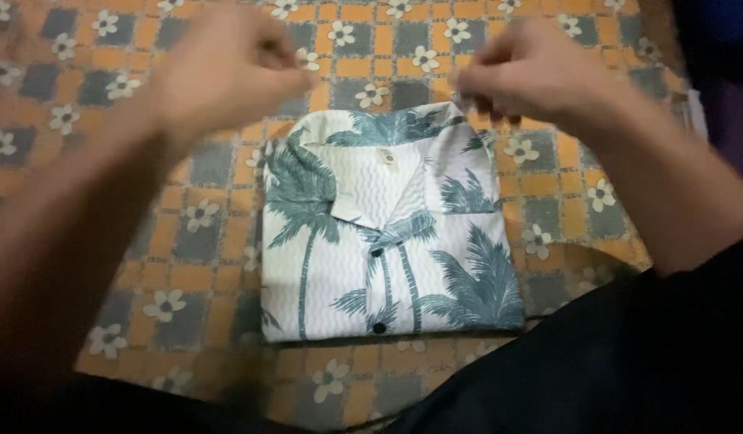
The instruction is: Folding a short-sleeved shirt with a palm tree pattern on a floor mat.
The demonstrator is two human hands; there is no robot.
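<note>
A folded white shirt (387, 233) with teal palm-tree print, collar up and dark buttons down the front, lies flat on a patterned bedsheet (186, 241). My left hand (227, 68) hovers blurred above the sheet, just beyond the shirt's far left corner, fingers curled with nothing visibly in them. My right hand (532, 68) is at the shirt's far right corner, fingertips pinched at the fabric edge by the collar. Both forearms reach in from the near side.
The bedsheet has orange and grey squares with white flowers and runs across the whole view. A dark cloth (613, 370) covers the lower right corner, close to the shirt's near edge. A dark blue thing (717, 40) shows at the top right.
</note>
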